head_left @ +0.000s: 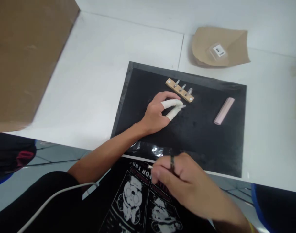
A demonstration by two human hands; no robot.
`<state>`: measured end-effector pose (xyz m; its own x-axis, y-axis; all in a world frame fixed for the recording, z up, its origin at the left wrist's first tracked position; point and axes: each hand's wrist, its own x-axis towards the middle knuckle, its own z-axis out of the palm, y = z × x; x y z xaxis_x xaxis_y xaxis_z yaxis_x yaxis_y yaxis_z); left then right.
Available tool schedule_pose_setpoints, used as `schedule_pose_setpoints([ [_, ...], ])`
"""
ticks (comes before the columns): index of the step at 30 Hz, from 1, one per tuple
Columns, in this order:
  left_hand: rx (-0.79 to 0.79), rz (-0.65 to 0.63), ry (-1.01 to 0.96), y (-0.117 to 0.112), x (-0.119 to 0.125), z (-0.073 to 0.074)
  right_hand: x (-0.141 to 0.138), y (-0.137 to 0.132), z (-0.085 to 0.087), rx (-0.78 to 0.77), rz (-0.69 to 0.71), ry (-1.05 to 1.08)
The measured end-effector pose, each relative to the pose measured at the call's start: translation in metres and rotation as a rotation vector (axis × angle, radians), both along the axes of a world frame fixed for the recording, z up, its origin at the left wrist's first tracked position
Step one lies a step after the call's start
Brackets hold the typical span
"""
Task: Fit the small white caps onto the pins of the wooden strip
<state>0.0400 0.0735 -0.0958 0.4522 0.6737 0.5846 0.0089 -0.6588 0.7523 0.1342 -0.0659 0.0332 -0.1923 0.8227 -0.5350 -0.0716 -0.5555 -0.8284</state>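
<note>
White finger cots cover the thumb and index finger of my left hand [159,113], which reaches over the black mat [201,142]. Pinched between those fingertips is a small translucent piece [183,106]. Just beyond lies a narrow wooden strip [179,90] with three similar clear pieces standing out from its far side. My right hand [181,181] is closed in front of my body, below the mat's near edge. A tiny shiny tip [150,167] pokes out at its fingertips; the rest of that object is hidden. A dark band [172,163] crosses its index finger.
A pinkish cylinder [224,111] lies on the right part of the mat. Behind, a brown paper tray [235,48] holds a small clear box [218,51] with a label. A large cardboard box [28,61] occupies the left. A white cable [60,191] runs past my left arm.
</note>
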Motion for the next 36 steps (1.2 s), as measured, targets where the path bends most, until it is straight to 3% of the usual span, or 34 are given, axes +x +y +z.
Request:
schedule_pose_setpoints([
  [1, -0.003, 0.004, -0.021, 0.0, 0.0, 0.0, -0.001, 0.0, -0.001, -0.017, -0.008, -0.015],
  [2, -0.005, 0.002, -0.033, 0.0, 0.0, -0.001, -0.002, 0.0, -0.002, -0.002, -0.167, -0.006],
  [4, -0.005, -0.004, -0.044, 0.0, 0.001, -0.003, -0.005, 0.0, -0.008, 0.155, -0.695, 0.015],
  [5, 0.001, -0.008, -0.045, 0.0, 0.001, -0.003, -0.006, 0.0, -0.012, 0.198, -0.821, 0.033],
  [6, 0.008, -0.011, -0.047, 0.001, 0.001, -0.004, -0.007, 0.0, -0.016, 0.156, -0.648, 0.064],
  [8, 0.018, -0.015, -0.057, 0.001, 0.002, -0.006, -0.008, 0.001, -0.021, -0.02, -0.141, 0.124],
  [10, 0.014, -0.021, -0.074, 0.001, 0.002, -0.006, -0.007, 0.004, -0.022, 0.026, -0.353, 0.104],
  [12, 0.012, -0.027, -0.08, 0.001, 0.002, -0.006, -0.006, 0.007, -0.022, 0.181, -0.777, 0.067],
  [13, 0.014, -0.027, -0.078, 0.001, 0.002, -0.006, -0.005, 0.008, -0.022, 0.196, -0.779, 0.062],
  [15, 0.022, -0.02, -0.073, 0.001, 0.002, -0.006, -0.004, 0.009, -0.021, 0.046, -0.346, 0.106],
  [16, 0.024, -0.016, -0.072, 0.001, 0.002, -0.006, -0.003, 0.009, -0.021, -0.017, -0.219, 0.113],
  [17, 0.022, -0.015, -0.074, 0.001, 0.002, -0.006, -0.002, 0.008, -0.021, -0.035, -0.224, 0.106],
  [20, 0.011, -0.022, -0.08, 0.001, 0.002, -0.006, 0.002, 0.007, -0.023, 0.157, -0.751, 0.03],
  [21, 0.011, -0.025, -0.078, 0.001, 0.002, -0.006, 0.003, 0.007, -0.023, 0.166, -0.672, 0.037],
  [24, 0.023, -0.016, -0.074, 0.001, 0.003, -0.006, 0.008, 0.01, -0.022, 0.048, -0.193, -0.01],
  [25, 0.025, -0.012, -0.078, 0.001, 0.003, -0.006, 0.009, 0.012, -0.021, 0.051, -0.243, -0.059],
  [27, 0.024, -0.007, -0.088, 0.002, 0.003, -0.006, 0.011, 0.016, -0.02, 0.182, -0.672, -0.084],
  [28, 0.022, -0.009, -0.088, 0.002, 0.003, -0.006, 0.011, 0.018, -0.019, 0.269, -0.81, -0.061],
  [31, 0.01, -0.013, -0.065, 0.002, 0.002, -0.005, 0.01, 0.019, -0.019, 0.158, -0.478, 0.014],
  [32, 0.003, -0.013, -0.058, 0.002, 0.001, -0.005, 0.01, 0.019, -0.02, 0.114, -0.426, 0.003],
  [33, -0.004, -0.014, -0.054, 0.002, 0.001, -0.004, 0.01, 0.018, -0.021, 0.132, -0.501, 0.015],
  [35, -0.016, -0.02, -0.05, 0.002, 0.0, -0.003, 0.01, 0.016, -0.023, 0.225, -0.852, 0.032],
  [36, -0.017, -0.024, -0.047, 0.002, 0.0, -0.003, 0.01, 0.015, -0.024, 0.297, -0.955, 0.021],
])
